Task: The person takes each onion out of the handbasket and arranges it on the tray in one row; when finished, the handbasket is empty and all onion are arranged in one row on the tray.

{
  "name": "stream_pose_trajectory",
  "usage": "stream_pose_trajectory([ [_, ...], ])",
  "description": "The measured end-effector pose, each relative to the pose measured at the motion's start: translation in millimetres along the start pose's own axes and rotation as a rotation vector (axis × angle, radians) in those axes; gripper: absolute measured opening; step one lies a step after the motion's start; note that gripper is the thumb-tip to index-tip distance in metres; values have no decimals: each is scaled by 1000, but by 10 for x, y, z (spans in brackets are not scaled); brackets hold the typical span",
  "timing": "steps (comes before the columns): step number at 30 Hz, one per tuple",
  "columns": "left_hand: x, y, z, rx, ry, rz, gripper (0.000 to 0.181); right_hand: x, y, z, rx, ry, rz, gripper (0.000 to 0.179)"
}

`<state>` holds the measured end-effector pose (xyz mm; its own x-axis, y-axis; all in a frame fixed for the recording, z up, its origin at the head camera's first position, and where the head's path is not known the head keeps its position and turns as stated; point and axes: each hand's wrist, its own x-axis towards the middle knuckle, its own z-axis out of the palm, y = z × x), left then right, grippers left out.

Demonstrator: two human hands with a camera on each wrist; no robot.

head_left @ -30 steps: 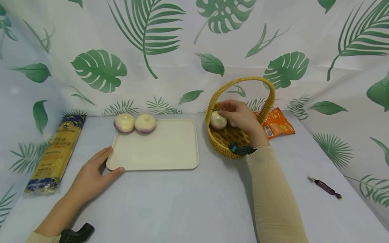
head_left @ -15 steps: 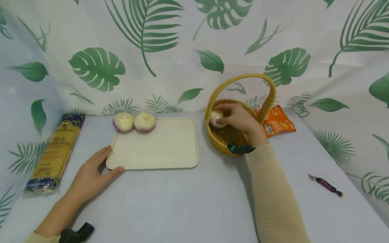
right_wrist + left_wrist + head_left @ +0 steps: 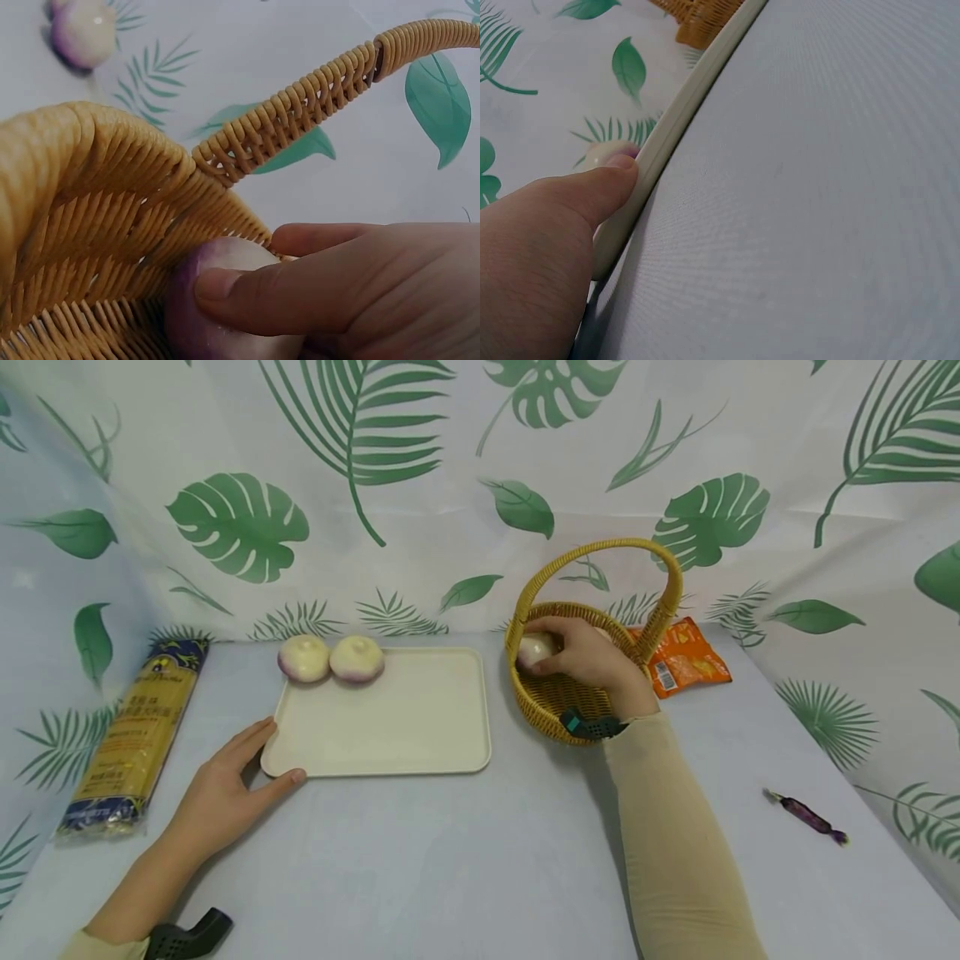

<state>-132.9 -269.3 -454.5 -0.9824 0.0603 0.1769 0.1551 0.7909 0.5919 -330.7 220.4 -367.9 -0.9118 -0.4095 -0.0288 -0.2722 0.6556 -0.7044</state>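
Observation:
In the head view, my right hand (image 3: pixel 581 653) reaches into a wicker basket (image 3: pixel 551 718) and grips a purple-and-white onion (image 3: pixel 536 650) at its left inner side. The right wrist view shows the thumb laid across this onion (image 3: pixel 225 330), by the woven wall. Part of another pale round thing shows behind the hand. My left hand (image 3: pixel 225 789) rests at the near left corner of a cream tray (image 3: pixel 390 727), its thumb on the rim (image 3: pixel 660 146) in the left wrist view. Two more onions (image 3: pixel 303 658) sit side by side at the tray's far left corner.
A long yellow pasta packet (image 3: pixel 138 735) lies at the far left. An orange snack bag (image 3: pixel 686 660) is behind the basket on the right. A purple wrapped candy (image 3: pixel 806 817) lies to the right. The basket's tall handle (image 3: pixel 600 545) arches above my right hand.
My right hand has closed further around the onion inside the basket, covering more of it. The left hand keeps its place at the tray's corner. The head view has shifted slightly.

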Motion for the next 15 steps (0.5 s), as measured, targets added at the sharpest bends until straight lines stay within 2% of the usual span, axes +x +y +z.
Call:
stream_pose_trajectory([
  [8, 8, -15, 9, -8, 1, 7, 96, -12, 30, -13, 35, -6, 3, 55],
  [15, 4, 3, 3, 7, -5, -7, 98, -44, -10, -36, 25, -4, 13, 52],
])
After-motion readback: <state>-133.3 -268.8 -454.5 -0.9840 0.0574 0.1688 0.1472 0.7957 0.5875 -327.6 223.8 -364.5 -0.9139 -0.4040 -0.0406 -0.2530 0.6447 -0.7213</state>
